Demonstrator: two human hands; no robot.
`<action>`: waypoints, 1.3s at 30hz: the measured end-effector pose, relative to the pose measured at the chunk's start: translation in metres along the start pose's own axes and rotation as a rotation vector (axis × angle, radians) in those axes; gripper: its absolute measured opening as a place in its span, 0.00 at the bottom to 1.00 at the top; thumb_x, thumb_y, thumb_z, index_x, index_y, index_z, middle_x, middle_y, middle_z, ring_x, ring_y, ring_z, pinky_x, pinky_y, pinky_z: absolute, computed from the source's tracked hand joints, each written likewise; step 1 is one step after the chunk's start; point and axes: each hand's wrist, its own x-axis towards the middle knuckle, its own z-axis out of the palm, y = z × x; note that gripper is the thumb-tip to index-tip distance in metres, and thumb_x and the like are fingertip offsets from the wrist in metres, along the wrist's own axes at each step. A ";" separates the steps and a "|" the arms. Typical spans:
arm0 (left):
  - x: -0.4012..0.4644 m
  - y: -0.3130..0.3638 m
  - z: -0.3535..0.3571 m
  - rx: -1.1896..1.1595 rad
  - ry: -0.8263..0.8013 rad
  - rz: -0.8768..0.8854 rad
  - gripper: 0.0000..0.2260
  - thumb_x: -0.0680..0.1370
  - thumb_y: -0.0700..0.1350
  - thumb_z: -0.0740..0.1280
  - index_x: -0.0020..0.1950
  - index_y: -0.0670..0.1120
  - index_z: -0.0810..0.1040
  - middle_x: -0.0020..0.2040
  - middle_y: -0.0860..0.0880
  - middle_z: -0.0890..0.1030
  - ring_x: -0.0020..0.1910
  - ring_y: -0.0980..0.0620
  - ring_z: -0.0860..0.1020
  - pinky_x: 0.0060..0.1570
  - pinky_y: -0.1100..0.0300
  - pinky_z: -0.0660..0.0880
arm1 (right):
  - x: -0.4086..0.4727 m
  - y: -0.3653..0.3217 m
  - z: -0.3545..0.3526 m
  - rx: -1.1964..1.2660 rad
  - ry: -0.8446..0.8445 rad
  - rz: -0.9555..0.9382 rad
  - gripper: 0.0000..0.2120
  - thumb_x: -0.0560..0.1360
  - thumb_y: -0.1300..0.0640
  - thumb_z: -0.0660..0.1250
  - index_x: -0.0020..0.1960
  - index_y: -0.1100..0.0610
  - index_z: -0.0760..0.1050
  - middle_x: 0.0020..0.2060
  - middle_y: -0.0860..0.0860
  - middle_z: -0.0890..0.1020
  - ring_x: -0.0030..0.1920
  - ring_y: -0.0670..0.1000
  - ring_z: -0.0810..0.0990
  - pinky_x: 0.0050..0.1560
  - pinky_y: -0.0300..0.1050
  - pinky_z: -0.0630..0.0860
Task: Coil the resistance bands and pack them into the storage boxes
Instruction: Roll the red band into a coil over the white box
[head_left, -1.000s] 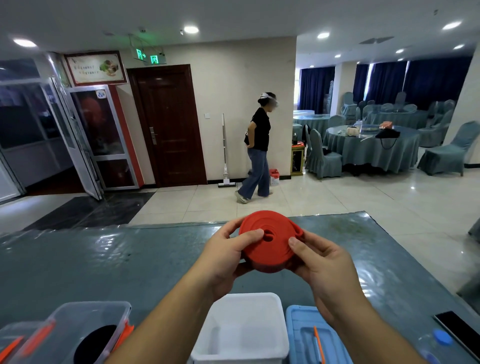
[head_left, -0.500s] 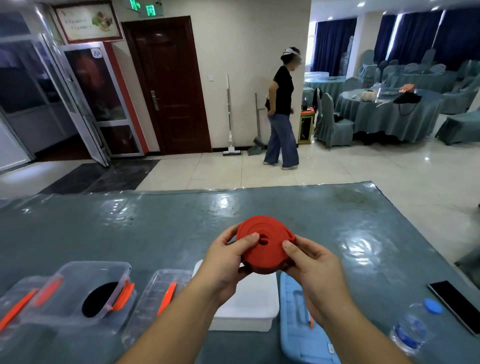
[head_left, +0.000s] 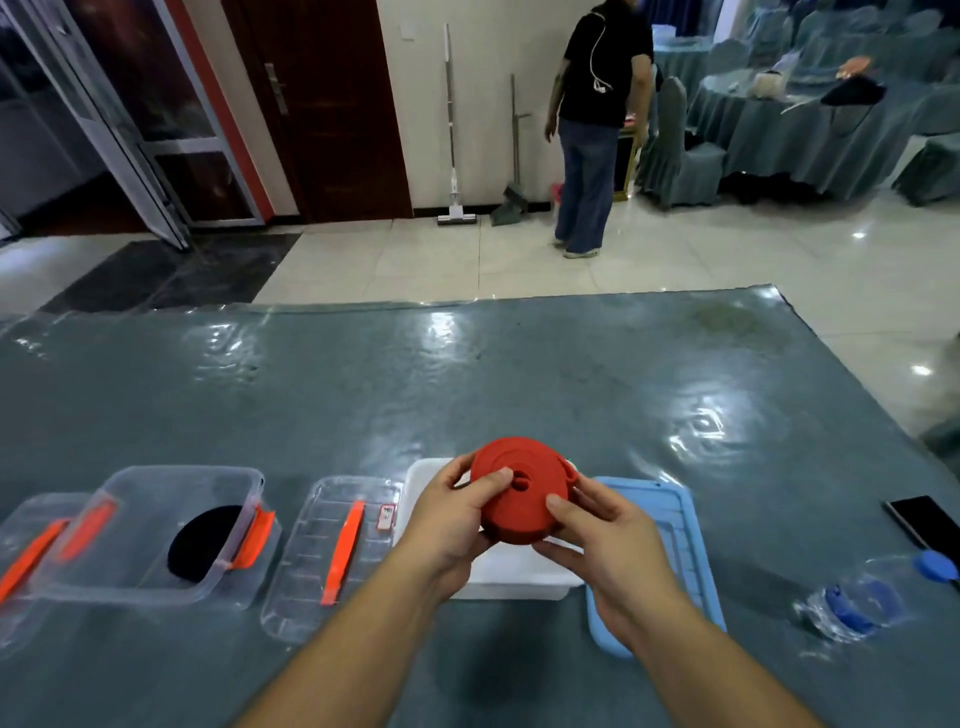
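A red resistance band (head_left: 519, 488), wound into a tight flat coil, is held between both hands above the white storage box (head_left: 514, 571). My left hand (head_left: 452, 525) grips its left edge, thumb on top. My right hand (head_left: 608, 540) holds its right edge with thumb and fingers curled round it. A clear storage box (head_left: 156, 525) with orange latches stands at the left and holds a coiled black band (head_left: 202, 543). Its clear lid (head_left: 332, 556) lies between the two boxes. A blue lid (head_left: 675, 530) lies right of the white box.
A black phone (head_left: 919, 522) and a plastic water bottle (head_left: 872, 597) with a blue cap lie at the table's right edge. Another clear lid (head_left: 26, 551) sits at far left. A person (head_left: 597, 119) stands on the tiled floor beyond the table (head_left: 467, 374).
My view has tilted down, bringing the boxes and lids into fuller sight. Both hands have lowered the red coil toward the white box. The person beyond has walked to the right.
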 end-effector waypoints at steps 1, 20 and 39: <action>0.007 -0.002 -0.008 0.020 0.004 -0.036 0.13 0.79 0.43 0.73 0.63 0.47 0.81 0.56 0.45 0.87 0.53 0.47 0.85 0.42 0.53 0.82 | 0.005 0.004 0.001 -0.022 0.006 0.017 0.14 0.77 0.68 0.71 0.58 0.52 0.83 0.51 0.52 0.88 0.47 0.56 0.89 0.49 0.54 0.85; 0.139 -0.079 -0.074 0.386 0.116 -0.327 0.11 0.76 0.50 0.71 0.58 0.55 0.78 0.56 0.48 0.83 0.56 0.46 0.82 0.53 0.47 0.83 | 0.132 0.095 -0.001 -0.419 -0.028 0.294 0.19 0.78 0.69 0.68 0.62 0.51 0.81 0.59 0.47 0.85 0.56 0.55 0.85 0.46 0.51 0.85; 0.210 -0.128 -0.075 0.766 0.262 -0.357 0.15 0.77 0.50 0.72 0.61 0.48 0.77 0.58 0.43 0.84 0.56 0.41 0.83 0.57 0.47 0.81 | 0.217 0.179 -0.004 -0.668 0.069 0.415 0.22 0.73 0.67 0.71 0.64 0.51 0.82 0.53 0.51 0.87 0.54 0.56 0.86 0.60 0.60 0.82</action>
